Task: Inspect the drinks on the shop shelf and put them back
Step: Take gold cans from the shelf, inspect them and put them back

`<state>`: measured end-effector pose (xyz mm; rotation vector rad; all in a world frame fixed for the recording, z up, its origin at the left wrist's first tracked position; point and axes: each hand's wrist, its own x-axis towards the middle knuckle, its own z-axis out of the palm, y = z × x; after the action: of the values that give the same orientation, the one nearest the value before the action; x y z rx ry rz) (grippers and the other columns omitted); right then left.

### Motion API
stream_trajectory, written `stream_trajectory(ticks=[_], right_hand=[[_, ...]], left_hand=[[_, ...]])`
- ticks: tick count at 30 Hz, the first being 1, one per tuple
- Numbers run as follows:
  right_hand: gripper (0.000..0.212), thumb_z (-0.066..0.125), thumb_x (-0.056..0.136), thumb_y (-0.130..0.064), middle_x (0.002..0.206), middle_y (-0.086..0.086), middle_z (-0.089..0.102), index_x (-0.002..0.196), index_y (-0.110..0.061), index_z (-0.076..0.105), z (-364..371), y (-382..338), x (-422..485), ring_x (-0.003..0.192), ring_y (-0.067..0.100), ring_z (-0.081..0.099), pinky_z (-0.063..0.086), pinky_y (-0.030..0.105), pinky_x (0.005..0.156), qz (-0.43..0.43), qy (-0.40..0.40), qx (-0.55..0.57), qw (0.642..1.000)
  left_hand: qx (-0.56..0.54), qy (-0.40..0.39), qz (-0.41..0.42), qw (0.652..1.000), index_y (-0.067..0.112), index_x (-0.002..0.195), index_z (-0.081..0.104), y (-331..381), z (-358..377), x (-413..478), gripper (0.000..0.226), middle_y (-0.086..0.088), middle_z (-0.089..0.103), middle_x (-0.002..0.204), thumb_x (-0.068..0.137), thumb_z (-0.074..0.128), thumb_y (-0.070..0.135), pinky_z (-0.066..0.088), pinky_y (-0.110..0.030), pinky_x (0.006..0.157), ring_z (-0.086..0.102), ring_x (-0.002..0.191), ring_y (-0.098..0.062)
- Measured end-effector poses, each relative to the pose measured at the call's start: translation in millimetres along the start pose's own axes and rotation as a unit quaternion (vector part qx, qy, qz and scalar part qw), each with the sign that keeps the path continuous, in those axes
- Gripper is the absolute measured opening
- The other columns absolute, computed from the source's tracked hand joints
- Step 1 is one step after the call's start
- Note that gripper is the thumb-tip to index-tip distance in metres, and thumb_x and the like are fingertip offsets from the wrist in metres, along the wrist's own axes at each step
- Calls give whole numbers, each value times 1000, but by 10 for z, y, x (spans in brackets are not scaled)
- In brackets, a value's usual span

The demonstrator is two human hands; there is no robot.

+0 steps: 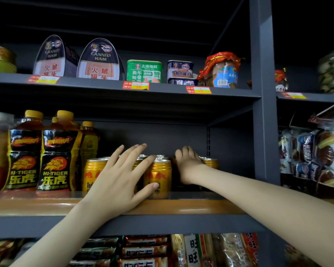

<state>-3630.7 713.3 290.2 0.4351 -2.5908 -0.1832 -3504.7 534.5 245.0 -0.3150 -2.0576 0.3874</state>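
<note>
Several gold Red Bull cans (161,176) stand in rows on the middle shelf (191,208). My left hand (121,178) is spread flat in front of the front cans, fingers straight, with the thumb tip against the front can. My right hand (188,164) reaches deeper into the shelf, beside a gold can (210,163) at the back right. Its fingers bend away from the camera and their tips are hidden, so I cannot tell whether it holds a can. A dark gap lies in the row below that hand.
Hi-Tiger bottles (55,157) with yellow caps stand left of the cans. Canned ham and luncheon-meat tins (145,71) fill the shelf above. A grey upright post (264,105) bounds the bay on the right, with snack packs (314,157) beyond. Packaged snacks (193,251) lie on the shelf below.
</note>
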Motion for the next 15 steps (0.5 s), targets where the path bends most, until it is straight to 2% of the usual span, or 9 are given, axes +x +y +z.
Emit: stream_trajectory(ticks=[2,4,6,8,12,15], right_hand=[[82,67,82,-2,156,25,-2,144,-6,14,-17,-14,-67,147,37,-6,10,42,121,-12,13,0,1000],[74,67,83,-5,152,24,11,141,-6,21,-36,-18,-139,146,39,6,18,42,119,-33,26,2,999],[64,67,83,-6,140,19,27,134,-7,28,-45,-22,-204,133,37,31,36,38,105,-59,33,11,998],[65,66,82,-3,132,14,34,133,-9,27,-60,-28,-264,118,33,44,47,37,88,-81,30,22,996],[82,65,83,-3,135,16,38,144,-19,12,-122,17,-332,117,35,46,51,38,80,-115,28,16,993],[87,65,83,-4,135,14,38,147,-22,10,-159,78,-388,121,35,44,51,41,80,-132,68,-10,989]], left_hand=[[3,-2,1,1000,17,135,55,5,-1,5,66,-15,47,144,96,25,62,24,-45,112,46,132,-30],[7,-5,2,1000,16,134,56,12,-7,17,67,-15,48,143,96,25,62,24,-45,112,47,131,-30],[9,-8,3,1000,15,133,56,19,-10,23,67,-15,48,143,96,25,61,24,-45,112,48,130,-30],[8,-7,2,1000,14,132,57,23,-12,21,67,-15,49,142,96,25,61,24,-44,112,49,129,-30],[3,1,-1,1000,13,131,56,25,-4,12,65,-16,52,139,96,27,60,25,-43,111,51,126,-31],[-3,8,-2,1000,13,131,56,25,3,7,65,-15,53,138,96,27,60,28,-44,111,52,126,-31]])
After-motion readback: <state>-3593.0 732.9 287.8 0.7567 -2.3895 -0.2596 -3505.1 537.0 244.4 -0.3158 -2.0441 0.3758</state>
